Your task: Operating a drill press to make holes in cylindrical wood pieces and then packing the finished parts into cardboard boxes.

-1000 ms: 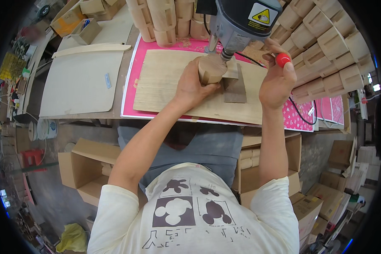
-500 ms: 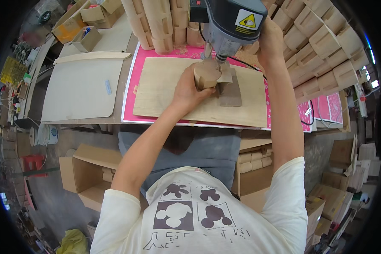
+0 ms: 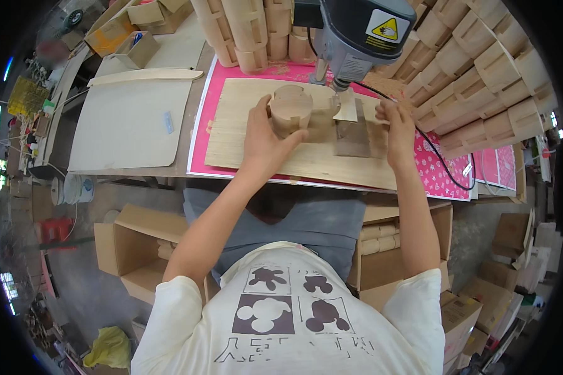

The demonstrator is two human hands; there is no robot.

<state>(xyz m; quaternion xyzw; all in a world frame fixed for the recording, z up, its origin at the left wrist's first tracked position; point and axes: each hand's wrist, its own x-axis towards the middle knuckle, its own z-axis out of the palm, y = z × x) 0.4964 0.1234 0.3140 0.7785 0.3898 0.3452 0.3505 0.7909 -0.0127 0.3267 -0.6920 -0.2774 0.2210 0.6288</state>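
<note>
So the drill press head (image 3: 363, 31) is the landmark here, grey with a yellow warning sticker, sitting at the top of the view. Directly under and slightly to the near-left of it the left hand (image 3: 266, 140) is wrapped around a rounded wooden piece (image 3: 292, 109), fingers curled over its near side, so that hand is clearly full. The piece sits on a pale plywood board (image 3: 256, 150) that lies on a pink sheet (image 3: 200, 140) on the surface.

Just below the bit there's a small wooden jig block (image 3: 353, 134), and the rounded piece is touching or nearly touching it, can't tell which. The right hand (image 3: 397, 128) is to the near-right of the drill head, fingers bent and resting beside the block on the board; I can't tell if it actually pinches anything or is just bracing.

What worries me: both hands are really close to the spindle. If the bit grabs, a round part held only by hand could spin or kick out, and the left fingers are right there. A black cable (image 3: 441, 165) runs off to the right of the drill across the pink sheet, near the right wrist, so a snag is possible. Stacks of wooden parts (image 3: 481, 69) crowd the far-right side, not much room to pull away
</note>
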